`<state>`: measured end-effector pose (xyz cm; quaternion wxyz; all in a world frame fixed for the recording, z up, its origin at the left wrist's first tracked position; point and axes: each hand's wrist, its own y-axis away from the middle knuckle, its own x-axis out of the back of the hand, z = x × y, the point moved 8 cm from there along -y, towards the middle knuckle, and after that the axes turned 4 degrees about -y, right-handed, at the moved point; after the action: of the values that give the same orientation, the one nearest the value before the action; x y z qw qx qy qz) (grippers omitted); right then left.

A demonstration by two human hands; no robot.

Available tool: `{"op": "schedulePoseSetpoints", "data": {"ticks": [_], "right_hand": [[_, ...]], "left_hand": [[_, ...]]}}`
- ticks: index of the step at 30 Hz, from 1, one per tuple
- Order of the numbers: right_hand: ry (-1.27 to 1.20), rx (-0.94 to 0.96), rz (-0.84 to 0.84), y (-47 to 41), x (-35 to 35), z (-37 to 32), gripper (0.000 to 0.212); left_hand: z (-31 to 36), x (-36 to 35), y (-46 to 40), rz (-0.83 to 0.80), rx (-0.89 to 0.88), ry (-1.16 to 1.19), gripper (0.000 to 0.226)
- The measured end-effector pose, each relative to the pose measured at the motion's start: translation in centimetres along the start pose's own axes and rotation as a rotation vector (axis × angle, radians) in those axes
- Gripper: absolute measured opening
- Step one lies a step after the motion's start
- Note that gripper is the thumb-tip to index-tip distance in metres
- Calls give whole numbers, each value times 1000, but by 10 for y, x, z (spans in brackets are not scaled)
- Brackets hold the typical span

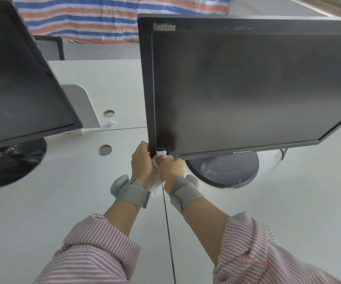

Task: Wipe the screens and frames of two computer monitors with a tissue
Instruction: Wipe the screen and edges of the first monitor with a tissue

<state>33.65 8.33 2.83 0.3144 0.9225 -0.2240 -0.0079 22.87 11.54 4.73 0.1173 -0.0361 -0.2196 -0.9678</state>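
Desk: dusty monitor, crumpled tissue.

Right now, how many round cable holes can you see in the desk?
2. One hole lies farther back, beside the left monitor; the other hole is nearer, just left of the left hand. More may be hidden behind the monitors.

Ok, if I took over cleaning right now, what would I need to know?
Left hand: its grip holds the lower left frame corner of the black ThinkVision monitor, steadying it.
Right hand: its grip pinches the crumpled white tissue against that same bottom left screen corner.
Done: only a dark wiped patch shows at that corner; the rest of this screen looks hazy with dust.
Left: the rest of this screen and its frame, then the second black monitor on the left of the white desk.
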Motion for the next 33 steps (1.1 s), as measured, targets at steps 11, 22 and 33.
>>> {"op": "schedulePoseSetpoints", "data": {"ticks": [11,22,33], "right_hand": [[-1,-12,-1,0,8,-3,21],[-49,-11,173,-25,96,-16,21],[60,44,295,-76,231,-40,17]], "left_hand": [[4,-2,2,24,-64,-58,35],[0,-2,3,234,25,72,38],[-72,-124,29,-149,510,917,51]]}}
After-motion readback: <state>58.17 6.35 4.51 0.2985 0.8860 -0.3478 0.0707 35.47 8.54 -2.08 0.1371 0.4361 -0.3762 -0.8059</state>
